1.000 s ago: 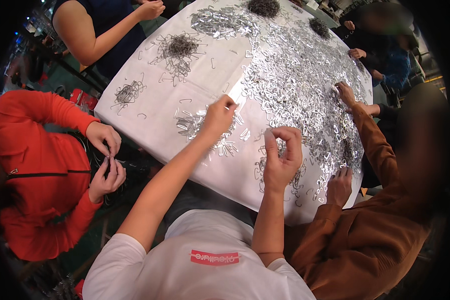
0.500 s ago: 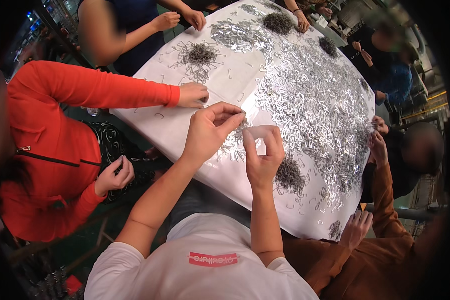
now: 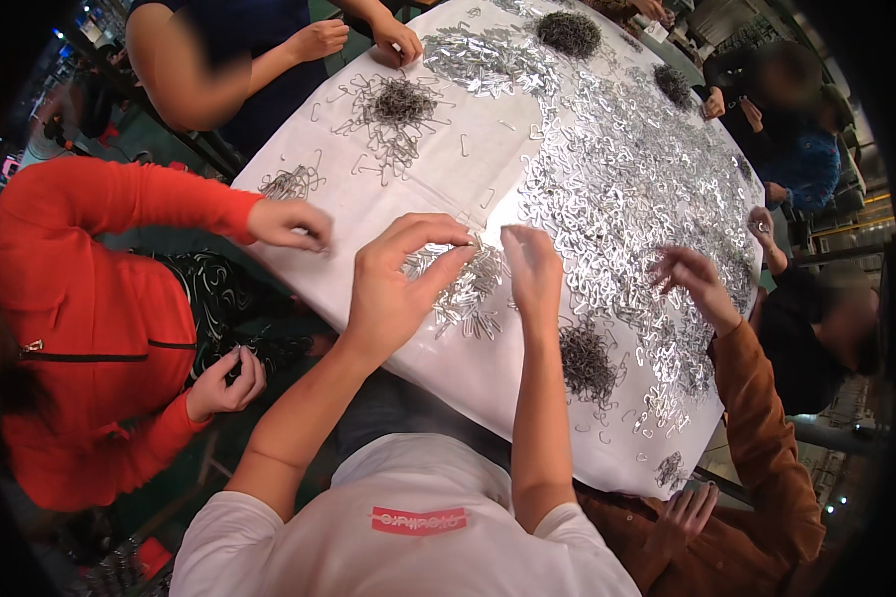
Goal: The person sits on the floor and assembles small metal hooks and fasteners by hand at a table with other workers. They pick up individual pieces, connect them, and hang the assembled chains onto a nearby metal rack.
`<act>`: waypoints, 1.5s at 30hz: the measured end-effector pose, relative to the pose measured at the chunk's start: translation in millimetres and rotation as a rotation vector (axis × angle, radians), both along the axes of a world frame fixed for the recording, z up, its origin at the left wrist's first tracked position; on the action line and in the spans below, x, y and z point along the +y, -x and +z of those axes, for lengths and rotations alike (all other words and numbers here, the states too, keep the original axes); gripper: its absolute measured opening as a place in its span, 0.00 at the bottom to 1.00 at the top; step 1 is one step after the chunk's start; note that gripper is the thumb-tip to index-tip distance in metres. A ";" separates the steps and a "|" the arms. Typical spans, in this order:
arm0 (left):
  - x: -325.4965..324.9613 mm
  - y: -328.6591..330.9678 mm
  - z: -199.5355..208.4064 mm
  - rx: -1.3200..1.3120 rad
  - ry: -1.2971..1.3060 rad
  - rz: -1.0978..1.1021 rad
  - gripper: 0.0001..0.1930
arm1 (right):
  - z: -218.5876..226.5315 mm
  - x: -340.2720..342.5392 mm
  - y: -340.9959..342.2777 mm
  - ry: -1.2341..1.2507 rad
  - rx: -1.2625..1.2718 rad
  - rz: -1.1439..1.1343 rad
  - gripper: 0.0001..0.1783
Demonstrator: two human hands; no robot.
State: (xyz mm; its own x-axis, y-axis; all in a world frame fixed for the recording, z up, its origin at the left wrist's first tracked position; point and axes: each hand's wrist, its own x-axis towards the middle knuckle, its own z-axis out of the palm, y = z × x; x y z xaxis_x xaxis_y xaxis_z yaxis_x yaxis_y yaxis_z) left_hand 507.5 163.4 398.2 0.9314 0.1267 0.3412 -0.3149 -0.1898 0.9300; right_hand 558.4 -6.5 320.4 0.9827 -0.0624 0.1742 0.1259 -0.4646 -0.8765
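My left hand [image 3: 398,284] hangs over a small heap of shiny metal hooks [image 3: 473,289] near my side of the table. Its thumb and index finger meet in a pinch, and anything between their tips is too small to name. Just to the right, my right hand [image 3: 534,274] has its fingers bent and held together, pointing to the left hand. The right fingertips are partly hidden, so what they hold cannot be made out. A small gap separates the two hands. Right of my right wrist lies a pile of dark wire hooks [image 3: 585,360].
A wide spread of silver hooks [image 3: 617,189] covers the white table [image 3: 348,269]. Another dark hook pile [image 3: 400,102] lies at the far left. A red-sleeved person's hand [image 3: 291,224] is on my left; a brown-sleeved person's hand [image 3: 696,284] reaches over the hooks on my right.
My hands have drawn slightly apart, and the right one has tipped its fingers down. The red-sleeved hand has pulled back left. A brown-sleeved arm has swung in over the hooks.
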 end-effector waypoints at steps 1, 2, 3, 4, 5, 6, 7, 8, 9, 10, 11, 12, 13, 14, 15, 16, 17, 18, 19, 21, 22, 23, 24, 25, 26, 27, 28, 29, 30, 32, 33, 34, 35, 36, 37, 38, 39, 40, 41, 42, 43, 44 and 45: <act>2.2 0.2 0.4 0.009 0.017 0.009 0.07 | -12.1 -1.9 -19.8 0.088 0.109 -0.054 0.11; 4.5 0.3 1.0 0.017 0.030 0.018 0.07 | -23.3 -2.9 -39.9 0.176 0.182 -0.045 0.13; 6.3 0.7 1.6 0.023 0.045 0.029 0.07 | -33.1 -2.9 -59.7 0.276 0.305 -0.059 0.15; 7.5 3.3 2.4 0.054 0.108 0.023 0.06 | -41.8 -0.3 -77.4 0.377 0.358 -0.051 0.16; 9.4 4.7 3.0 0.049 0.084 0.036 0.06 | -49.4 5.3 -93.6 0.487 0.440 -0.057 0.16; 12.1 6.3 3.6 0.045 0.059 0.051 0.06 | -55.6 11.3 -106.2 0.587 0.518 -0.060 0.16; 14.5 8.1 4.0 0.041 0.028 0.070 0.06 | -60.8 17.8 -114.3 0.657 0.497 -0.042 0.16; 16.5 10.3 4.4 0.046 0.033 0.074 0.06 | -64.7 24.7 -118.9 0.717 0.472 -0.023 0.15; 18.0 13.1 4.7 0.052 0.034 0.081 0.06 | -66.5 29.2 -120.6 0.780 0.454 -0.005 0.15; 18.7 16.4 4.5 0.057 0.039 0.087 0.06 | -66.0 29.8 -121.0 0.813 0.443 0.064 0.15; 18.8 18.8 4.2 0.070 0.033 0.088 0.06 | -64.1 28.5 -117.6 0.736 0.440 0.076 0.15; 19.2 20.9 3.9 0.078 0.030 0.091 0.06 | -60.4 26.3 -111.8 0.661 0.428 0.088 0.14; 19.8 23.7 3.9 0.084 0.028 0.097 0.06 | -54.9 24.7 -104.2 0.582 0.408 0.104 0.14; 20.0 26.9 4.0 0.083 0.019 0.097 0.06 | -47.5 22.0 -95.0 0.434 0.354 0.143 0.12; 19.9 30.2 3.9 0.085 0.012 0.097 0.06 | -38.8 18.6 -82.5 0.280 0.298 0.185 0.11; 19.5 33.9 3.8 0.089 0.000 0.098 0.06 | -29.2 17.9 -67.5 0.153 0.297 0.191 0.10; 18.5 37.5 3.8 0.094 0.007 0.098 0.06 | -17.6 18.2 -51.3 0.002 0.254 0.242 0.09; 17.1 40.3 3.8 0.098 0.010 0.096 0.06 | -3.3 17.1 -34.9 -0.123 0.263 0.256 0.07; 15.7 42.9 3.9 0.099 0.013 0.093 0.07 | 12.3 16.4 -18.4 -0.257 0.256 0.280 0.06; 12.7 49.1 4.0 0.088 -0.005 0.093 0.07 | 42.5 17.4 13.8 -0.397 0.289 0.253 0.06; 11.1 51.5 4.1 0.074 -0.009 0.094 0.07 | 56.0 19.1 27.8 -0.491 0.261 0.287 0.06; 9.8 53.7 4.2 0.060 -0.015 0.096 0.08 | 67.4 21.6 40.1 -0.552 0.285 0.254 0.08; 8.6 55.9 4.3 0.044 -0.021 0.095 0.08 | 76.9 23.7 51.3 -0.631 0.274 0.261 0.10; 7.5 57.9 4.5 0.028 -0.028 0.095 0.08 | 84.6 25.2 61.5 -0.710 0.264 0.268 0.12; 6.3 60.0 5.0 0.017 -0.038 0.096 0.08 | 90.9 25.8 70.4 -0.762 0.280 0.268 0.14; 4.8 62.2 5.6 0.015 -0.028 0.093 0.09 | 94.8 27.3 77.4 -0.788 0.264 0.263 0.14; 2.8 64.2 6.4 0.018 -0.020 0.091 0.09 | 97.4 28.5 83.4 -0.815 0.249 0.257 0.14; 0.7 65.9 7.4 0.029 -0.014 0.089 0.09 | 99.0 29.1 87.5 -0.840 0.239 0.242 0.14; -1.3 67.5 8.5 0.004 -0.035 0.092 0.10 | 99.9 29.0 90.3 -0.863 0.223 0.248 0.14; -5.3 69.8 11.1 -0.030 -0.081 0.094 0.10 | 100.4 27.7 94.7 -0.902 0.214 0.222 0.14; -7.6 70.4 12.3 -0.043 -0.090 0.089 0.11 | 100.2 26.5 96.6 -0.911 0.190 0.229 0.13; -10.0 70.3 13.4 -0.056 -0.098 0.083 0.11 | 99.9 25.2 98.0 -0.914 0.178 0.215 0.13; -12.8 70.2 14.3 -0.060 -0.107 0.074 0.11 | 99.4 23.8 99.3 -0.920 0.169 0.198 0.12; -16.0 70.0 14.9 -0.072 -0.108 0.068 0.12 | 98.4 22.9 99.8 -0.932 0.135 0.187 0.12; -19.5 69.5 15.0 -0.075 -0.110 0.060 0.12 | 97.1 22.2 99.3 -0.946 0.104 0.172 0.11; -23.1 68.7 14.4 -0.077 -0.111 0.052 0.12 | 96.2 20.9 99.0 -0.960 0.074 0.157 0.11; -27.1 67.1 12.7 -0.116 -0.108 0.051 0.13 | 95.7 18.4 99.1 -0.950 0.027 0.144 0.10; -30.8 64.6 9.7 -0.152 -0.105 0.051 0.13 | 95.4 15.8 99.1 -0.940 -0.017 0.129 0.10; -33.5 61.6 5.0 -0.183 -0.102 0.051 0.14 | 95.3 13.2 99.0 -0.929 -0.048 0.096 0.10; -35.6 57.3 -1.7 -0.161 -0.076 0.079 0.13 | 96.1 8.8 99.4 -0.947 -0.062 0.077 0.11; -37.8 51.1 -10.5 -0.135 -0.048 0.107 0.12 | 97.8 3.2 99.6 -0.943 -0.102 0.087 0.11; -40.2 43.6 -21.5 -0.103 -0.024 0.143 0.11 | 100.0 -3.2 99.6 -0.939 -0.135 0.086 0.12; -41.9 32.7 -34.6 -0.112 -0.118 0.133 0.10 | 102.3 -9.3 99.1 -0.934 -0.169 0.083 0.12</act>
